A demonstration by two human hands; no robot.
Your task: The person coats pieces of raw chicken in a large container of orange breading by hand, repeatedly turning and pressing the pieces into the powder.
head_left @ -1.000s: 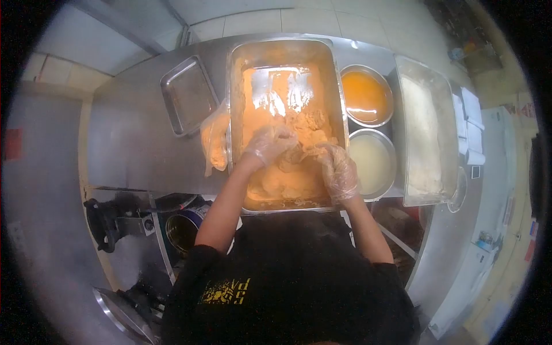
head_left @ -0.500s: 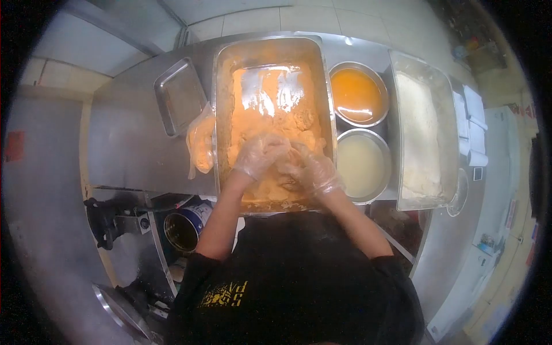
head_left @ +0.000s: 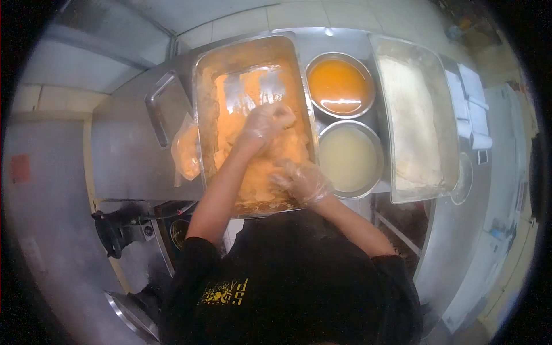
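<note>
A deep metal tray (head_left: pixel 306 103) in front of me holds orange powdery coating, with clumps in its middle and near part. My left hand (head_left: pixel 265 125), in a clear plastic glove, is raised over the middle of the tray. Its fingers are closed, and what they hold, if anything, is hidden. My right hand (head_left: pixel 303 181), gloved the same way, is low over the near right part of the tray. Its fingers are apart at the orange coating (head_left: pixel 261 183), slightly blurred, and I see nothing held in them.
Right of the tray are a bowl of orange liquid (head_left: pixel 339 86) and a bowl of pale liquid (head_left: pixel 349 158). Beyond them stands a long tray of white powder (head_left: pixel 411 115). On the left lie a plastic bag of orange powder (head_left: pixel 187 152) and a small metal tray (head_left: pixel 169 106).
My hands were together over the near middle of the tray. The left has moved away from me, and the right has dropped slightly nearer. The view has shifted and tilted a little.
</note>
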